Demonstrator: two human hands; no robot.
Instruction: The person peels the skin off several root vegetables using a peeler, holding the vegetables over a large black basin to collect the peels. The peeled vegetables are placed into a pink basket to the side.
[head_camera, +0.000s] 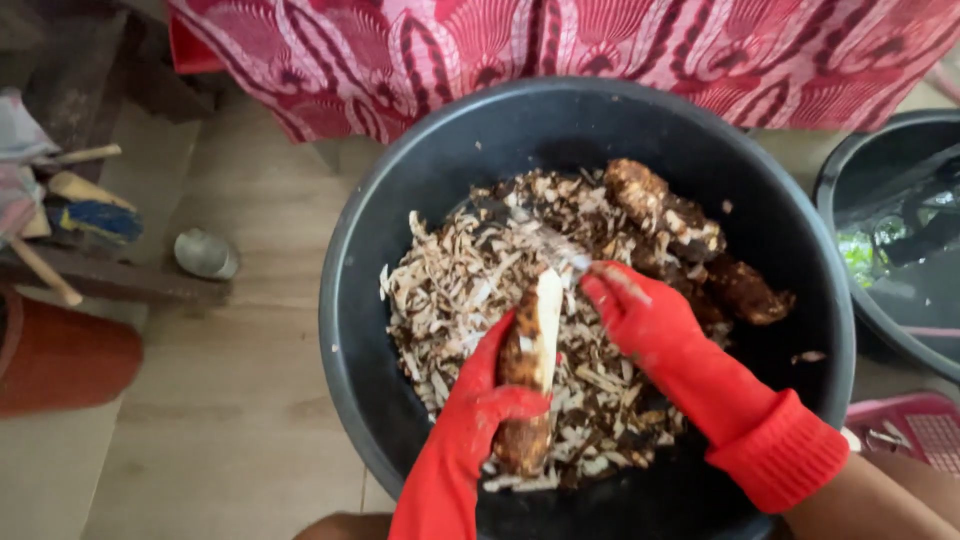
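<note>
Both my hands wear red rubber gloves over a large black basin (400, 200). My left hand (478, 400) grips a brown root (530, 360), partly peeled to white at its upper end. My right hand (640, 310) holds a knife whose blurred blade (535, 235) stretches up and left, its base at the root's peeled tip. Under them lies a heap of pale and brown peelings (460, 290). Several unpeeled brown roots (690, 240) rest at the basin's far right.
A second dark basin with water (900, 240) stands at the right. Red patterned cloth (560, 50) hangs behind. A pink basket (920, 425) sits lower right. At left are an orange bucket (60, 360), a small metal bowl (205, 255) and tools on a wooden ledge (70, 200).
</note>
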